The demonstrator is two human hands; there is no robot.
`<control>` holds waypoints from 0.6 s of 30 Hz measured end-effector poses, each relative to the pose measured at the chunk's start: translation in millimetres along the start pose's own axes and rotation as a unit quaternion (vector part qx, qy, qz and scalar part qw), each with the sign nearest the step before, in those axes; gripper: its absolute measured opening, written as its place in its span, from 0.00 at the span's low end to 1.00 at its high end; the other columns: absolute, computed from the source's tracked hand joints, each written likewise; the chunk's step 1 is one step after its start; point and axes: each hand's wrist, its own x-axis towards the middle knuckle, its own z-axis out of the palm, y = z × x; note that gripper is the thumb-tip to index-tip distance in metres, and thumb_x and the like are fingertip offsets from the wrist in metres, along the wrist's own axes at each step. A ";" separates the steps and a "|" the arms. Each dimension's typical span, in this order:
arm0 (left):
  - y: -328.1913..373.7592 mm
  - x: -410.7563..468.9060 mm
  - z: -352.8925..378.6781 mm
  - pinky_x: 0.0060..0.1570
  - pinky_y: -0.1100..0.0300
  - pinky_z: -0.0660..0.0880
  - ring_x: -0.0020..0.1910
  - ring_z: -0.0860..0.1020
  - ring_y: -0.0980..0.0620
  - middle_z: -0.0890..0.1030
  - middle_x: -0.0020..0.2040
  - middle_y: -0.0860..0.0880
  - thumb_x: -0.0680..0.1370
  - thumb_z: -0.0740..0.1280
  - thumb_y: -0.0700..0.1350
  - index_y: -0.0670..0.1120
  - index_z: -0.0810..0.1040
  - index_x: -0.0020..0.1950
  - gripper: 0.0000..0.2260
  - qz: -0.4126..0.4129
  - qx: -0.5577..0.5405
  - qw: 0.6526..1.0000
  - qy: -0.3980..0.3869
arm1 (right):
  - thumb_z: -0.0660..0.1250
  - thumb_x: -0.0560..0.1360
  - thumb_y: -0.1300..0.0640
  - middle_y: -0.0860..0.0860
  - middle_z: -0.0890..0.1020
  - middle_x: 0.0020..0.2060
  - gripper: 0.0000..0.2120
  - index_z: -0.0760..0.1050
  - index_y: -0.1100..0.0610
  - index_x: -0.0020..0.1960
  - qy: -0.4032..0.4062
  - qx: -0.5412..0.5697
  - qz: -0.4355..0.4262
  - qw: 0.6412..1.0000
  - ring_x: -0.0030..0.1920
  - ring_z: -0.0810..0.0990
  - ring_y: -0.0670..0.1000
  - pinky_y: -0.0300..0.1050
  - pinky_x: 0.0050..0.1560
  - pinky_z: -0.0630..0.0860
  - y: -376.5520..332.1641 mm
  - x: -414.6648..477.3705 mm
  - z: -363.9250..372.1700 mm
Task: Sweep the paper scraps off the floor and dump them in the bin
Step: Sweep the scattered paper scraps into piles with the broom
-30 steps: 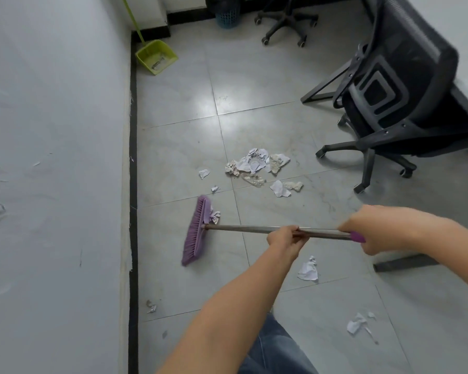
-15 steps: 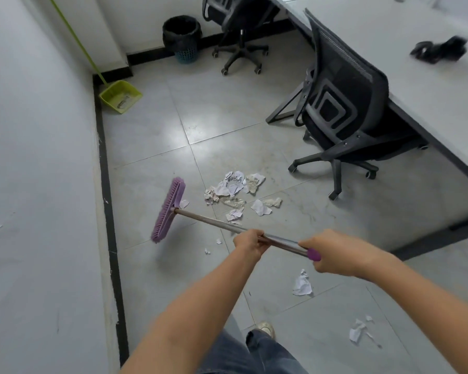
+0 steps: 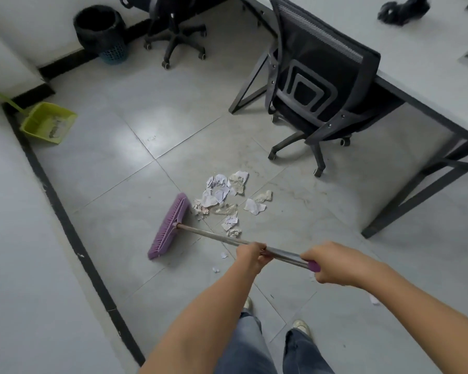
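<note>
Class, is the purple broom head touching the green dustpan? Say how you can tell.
Apart. The head view shows the broom head beside the paper scraps and the dustpan by the wall, with bare tiles between them.

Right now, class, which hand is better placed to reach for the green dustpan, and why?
Probably the left hand: it grips the broom handle on the side nearer the dustpan by the wall; the right hand holds the handle's purple end and could keep hold.
</note>
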 end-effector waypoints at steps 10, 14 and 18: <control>-31.2 -60.5 42.6 0.17 0.56 0.75 0.17 0.76 0.47 0.71 0.36 0.40 0.76 0.57 0.25 0.36 0.66 0.40 0.09 -0.047 -0.038 0.995 -0.085 | 0.57 0.72 0.55 0.46 0.76 0.42 0.13 0.69 0.49 0.56 0.001 -0.013 0.075 0.997 0.41 0.75 0.47 0.43 0.35 0.66 28.2 -97.8 -16.7; 8.8 -30.5 23.7 0.15 0.57 0.74 0.32 0.73 0.45 0.70 0.36 0.41 0.77 0.59 0.26 0.36 0.65 0.40 0.09 -0.006 0.057 0.998 -0.023 | 0.59 0.73 0.57 0.54 0.78 0.45 0.06 0.70 0.53 0.50 0.036 0.099 0.061 0.993 0.41 0.75 0.54 0.45 0.35 0.66 1.4 -52.3 6.3; 57.5 17.1 14.2 0.41 0.56 0.81 0.30 0.71 0.47 0.70 0.36 0.41 0.77 0.60 0.28 0.36 0.67 0.46 0.05 0.039 0.182 0.982 0.022 | 0.59 0.73 0.60 0.54 0.72 0.37 0.05 0.71 0.58 0.48 0.073 0.215 0.070 0.971 0.39 0.70 0.56 0.40 0.30 0.62 -31.1 15.0 21.6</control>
